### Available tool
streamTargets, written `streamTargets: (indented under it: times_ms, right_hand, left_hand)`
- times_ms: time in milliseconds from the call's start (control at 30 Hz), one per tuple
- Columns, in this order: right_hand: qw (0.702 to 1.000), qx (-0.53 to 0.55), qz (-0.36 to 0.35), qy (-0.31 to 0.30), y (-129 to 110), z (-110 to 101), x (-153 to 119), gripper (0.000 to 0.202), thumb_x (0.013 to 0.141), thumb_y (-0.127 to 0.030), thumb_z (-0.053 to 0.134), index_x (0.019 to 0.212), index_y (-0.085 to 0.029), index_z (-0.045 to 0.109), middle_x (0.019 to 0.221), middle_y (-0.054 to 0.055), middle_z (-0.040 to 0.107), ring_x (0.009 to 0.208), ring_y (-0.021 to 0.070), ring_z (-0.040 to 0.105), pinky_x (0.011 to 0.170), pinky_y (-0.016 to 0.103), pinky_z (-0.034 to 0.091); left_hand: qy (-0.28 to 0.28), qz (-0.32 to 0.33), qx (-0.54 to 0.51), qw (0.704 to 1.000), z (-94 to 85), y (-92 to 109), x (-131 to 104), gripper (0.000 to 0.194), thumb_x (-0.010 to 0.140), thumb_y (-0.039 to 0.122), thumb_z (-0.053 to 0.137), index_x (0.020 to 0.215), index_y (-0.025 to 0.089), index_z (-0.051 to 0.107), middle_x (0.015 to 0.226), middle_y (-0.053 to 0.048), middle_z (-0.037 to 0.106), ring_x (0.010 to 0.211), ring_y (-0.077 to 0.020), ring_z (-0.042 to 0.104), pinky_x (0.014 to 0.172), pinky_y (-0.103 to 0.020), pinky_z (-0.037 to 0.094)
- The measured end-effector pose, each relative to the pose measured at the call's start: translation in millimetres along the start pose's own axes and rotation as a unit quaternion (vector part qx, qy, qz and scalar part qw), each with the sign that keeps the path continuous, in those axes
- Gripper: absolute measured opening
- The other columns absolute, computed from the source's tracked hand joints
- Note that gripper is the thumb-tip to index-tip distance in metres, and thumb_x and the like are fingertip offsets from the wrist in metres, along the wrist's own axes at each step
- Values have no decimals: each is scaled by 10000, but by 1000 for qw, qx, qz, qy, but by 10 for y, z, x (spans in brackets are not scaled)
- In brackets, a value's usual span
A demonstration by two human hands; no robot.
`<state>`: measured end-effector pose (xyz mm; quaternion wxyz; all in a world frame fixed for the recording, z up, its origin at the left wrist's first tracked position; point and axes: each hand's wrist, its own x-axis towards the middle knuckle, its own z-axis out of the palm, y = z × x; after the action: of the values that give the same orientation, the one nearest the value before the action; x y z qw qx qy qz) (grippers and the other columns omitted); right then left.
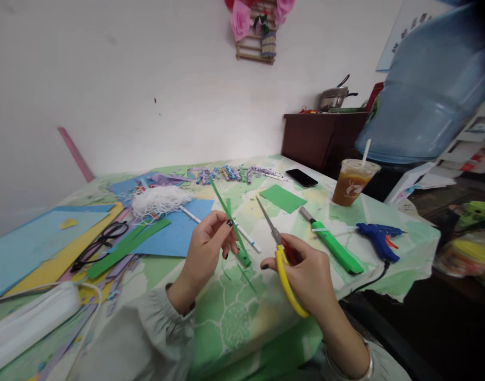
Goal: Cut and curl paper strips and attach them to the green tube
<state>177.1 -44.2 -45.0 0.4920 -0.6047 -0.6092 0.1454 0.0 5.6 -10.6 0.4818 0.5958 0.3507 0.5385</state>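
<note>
My left hand (206, 248) pinches a narrow green paper strip (219, 197) between thumb and fingers, its upper end pointing away from me. Under that hand lies a white paper stick (248, 238) with blue marks, along with thin green scraps (247, 279) on the tablecloth. My right hand (313, 272) is wrapped round yellow-handled scissors (284, 275), whose blades point forward and look closed. The blades are apart from the strip. Beyond the scissors a green paper rectangle (283, 198) lies flat. To their right is a green-handled utility knife (338, 246).
A blue glue gun (379, 241) with a cord, an iced drink cup (352, 182) and a phone (302, 178) are on the right. White string (161, 202), glasses (99, 246), coloured paper (47, 227) and a face mask (34, 325) crowd the left. Decorated paper sticks (228, 172) line the back.
</note>
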Motion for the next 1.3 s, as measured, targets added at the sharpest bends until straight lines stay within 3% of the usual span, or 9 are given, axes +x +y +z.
streamTargets:
  times_ms: [133,367,667,800,1000,1133,1300]
  right_hand:
    - [994,-99,15,33,128,-67,98,320,686,-434,679,893,-189,673,562,-39,510,501,116,433,497,230,324]
    - [970,-234,72,-2,346,-37,168,460,748,-325,583,1176,-160,606,789,69,707,710,241,639,648,305,419]
    - [958,-283,14,-36,457,1,241,448,760,-215,534,1194,-122,593,1082,132,678,970,257,626,813,316,445]
    - [950,-306,2,-66,412,-28,321,440,763,-176,534,1193,-115,603,1126,131,666,1049,275,594,872,330,430]
    - [949,-305,-11,-84,310,-94,346,306,822,-209,508,1063,-159,690,1019,108,712,934,267,643,810,335,447]
    - [948,-303,-64,-71,154,-134,394,274,827,-162,493,989,-175,713,964,112,715,932,260,631,799,329,436]
    - [947,-238,-165,-139,-144,-89,736,271,823,-162,510,1006,-200,706,952,76,721,874,218,640,757,289,421]
  left_hand:
    - [23,-1,26,999,-104,-3,110,118,786,245,587,747,148,532,579,36,575,441,-94,572,360,-175,357]
    - [56,-11,11,998,-191,26,154,151,748,265,608,749,141,521,639,-8,648,419,-98,568,355,-184,345]
    - [72,-3,12,997,-207,17,176,178,726,273,615,778,159,488,542,26,619,357,-94,532,331,-179,304]
    - [73,1,14,997,-213,10,169,171,726,273,610,770,162,488,544,24,622,361,-93,533,335,-180,305]
    - [76,-6,14,997,-188,43,161,174,704,281,614,750,163,494,548,20,625,362,-96,528,345,-187,309]
    - [98,-18,26,995,-215,24,174,114,679,237,590,705,163,507,504,30,596,375,-98,525,357,-185,320]
    - [141,-53,19,988,-351,-127,245,47,637,174,532,662,170,494,536,15,621,403,-91,505,370,-182,334]
